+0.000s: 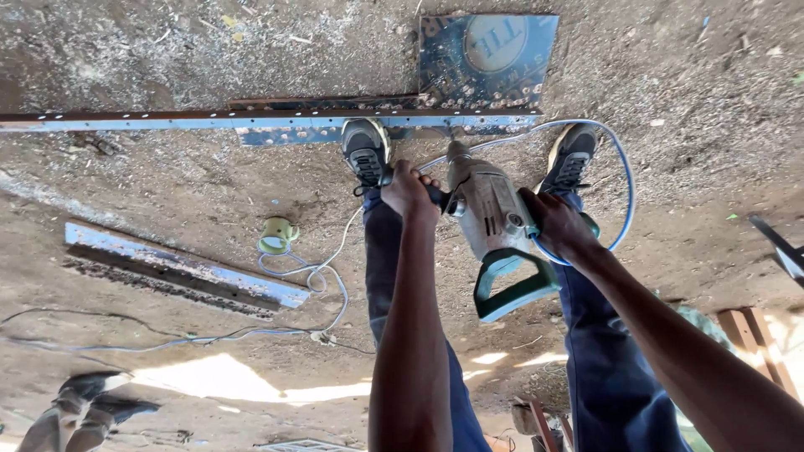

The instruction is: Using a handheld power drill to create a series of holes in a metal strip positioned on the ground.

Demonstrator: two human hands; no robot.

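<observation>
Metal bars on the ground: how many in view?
2. One long metal bar runs across the top, pinned under the person's shoes below the drill. A shorter metal bar lies loose at left. Others may lie outside the frame.

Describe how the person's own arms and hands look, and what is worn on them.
Both arms are bare from the bottom of the frame to the wrists: no sleeves show. The left hand and right hand wear no gloves, and no watch, ring or band is visible. The forearms are long and lean. Below them show dark blue trousers and dark laced shoes.
</observation>
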